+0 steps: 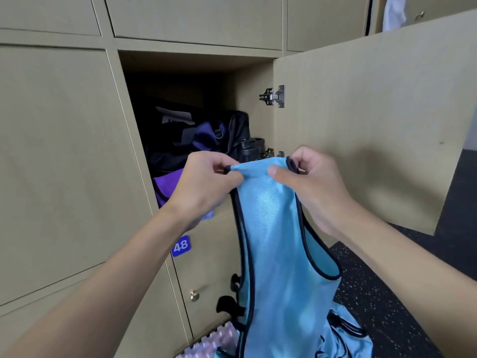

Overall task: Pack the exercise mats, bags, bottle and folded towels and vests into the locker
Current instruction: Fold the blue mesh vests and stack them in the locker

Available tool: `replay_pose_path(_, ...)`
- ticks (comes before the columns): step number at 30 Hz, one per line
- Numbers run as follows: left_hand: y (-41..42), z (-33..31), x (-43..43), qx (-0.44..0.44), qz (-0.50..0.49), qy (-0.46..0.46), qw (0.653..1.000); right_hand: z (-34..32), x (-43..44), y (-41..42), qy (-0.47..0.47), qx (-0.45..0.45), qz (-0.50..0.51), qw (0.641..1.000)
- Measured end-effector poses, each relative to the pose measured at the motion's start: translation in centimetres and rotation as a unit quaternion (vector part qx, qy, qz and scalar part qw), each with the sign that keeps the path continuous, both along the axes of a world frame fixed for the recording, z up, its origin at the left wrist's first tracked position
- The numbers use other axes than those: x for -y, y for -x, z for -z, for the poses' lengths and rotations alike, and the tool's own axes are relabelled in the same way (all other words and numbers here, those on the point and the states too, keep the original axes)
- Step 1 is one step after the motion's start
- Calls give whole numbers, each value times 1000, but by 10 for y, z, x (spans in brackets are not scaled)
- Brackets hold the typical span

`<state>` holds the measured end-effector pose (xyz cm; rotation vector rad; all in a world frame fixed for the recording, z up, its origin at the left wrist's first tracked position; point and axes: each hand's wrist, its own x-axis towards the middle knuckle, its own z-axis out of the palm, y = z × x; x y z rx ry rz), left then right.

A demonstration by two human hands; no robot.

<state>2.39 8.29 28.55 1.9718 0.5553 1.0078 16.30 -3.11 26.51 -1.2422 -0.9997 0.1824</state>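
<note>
1. A bank of beige wood-grain lockers (64, 164) fills the view, most of its doors closed.
2. One locker door (374, 125) stands swung open to the right.
3. Dark speckled rubber floor (387, 293) shows at lower right.
4. The open locker compartment (193, 62) is dark inside and already holds things.
5. A light blue vest with dark piping (278, 254) hangs unfolded outside the compartment, in front of the closed door below. Its upper edge is level with the compartment's lower part and its hem reaches down out of view.
6. A black and purple duffel bag (206, 135) lies inside the compartment. Purple fabric (165, 187) sits below it at the front edge; I cannot tell what it belongs to.
7. The right hand (312, 187) pinches the right end of the vest's top strap, thumb on the front face and fingers curled behind.
8. The left hand (204, 184) pinches the left end of the same strap between thumb and fingertips, so the strap is stretched between the hands.
9. More light blue fabric (346, 337) lies bunched on the floor beside the hanging vest.
10. A pale ridged foam mat (216, 339) shows at the bottom edge, just left of the vest.
11. A metal hinge (275, 96) joins the open door to the frame.
12. A blue tag reading 48 (181, 245) sits on the lower door.
13. A brass knob (194, 295) is below that tag.
</note>
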Motion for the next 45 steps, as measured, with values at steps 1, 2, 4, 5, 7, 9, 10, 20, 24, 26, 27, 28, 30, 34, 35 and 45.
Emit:
replay_pose_path(1,1,0,-1,6,-4,5,1000,0,0,1,6,6,0,1000)
replay_pose_path(2,3,1,-2,23,-2,18,1000,0,0,1,8,7,0,1000)
replay_pose_path(4,3,2,0,76,5,59,995,1,-2,4,0,-4,8,1000)
replay_pose_path(5,3,4,2,105,12,95,990,1,-3,5,-8,-14,14,1000)
replay_pose_path(7,1,13,8,111,58,177,976,0,-6,9,-24,-43,14,999)
replay_pose_path(9,0,30,14,50,120,176,976,0,-8,13,-29,-70,4,997)
replay_pose_path(10,0,40,16,27,136,172,975,0,-8,14,-25,-79,3,997)
replay_pose_path(20,-7,64,-2,136,11,253,958,58,8,15,291,-109,-111,944)
replay_pose_path(24,-5,78,-12,105,5,238,966,73,-5,13,248,-115,-54,960)
replay_pose_path(26,0,92,-11,-2,64,228,972,73,-12,11,204,-135,-35,969)
replay_pose_path(27,4,100,-8,-47,96,221,969,73,-14,9,189,-136,-31,972)
replay_pose_path(28,7,107,-5,-67,122,216,966,73,-14,6,181,-135,-29,974)
replay_pose_path(30,8,114,-4,-55,143,225,962,72,-13,1,175,-135,-14,975)
replay_pose_path(34,7,102,-3,-11,147,268,952,67,-5,-12,165,-155,34,973)
replay_pose_path(35,7,101,-2,3,140,268,953,67,-2,-15,169,-162,34,972)
replay_pose_path(45,6,116,3,-44,158,186,969,86,10,-8,165,-175,-39,970)
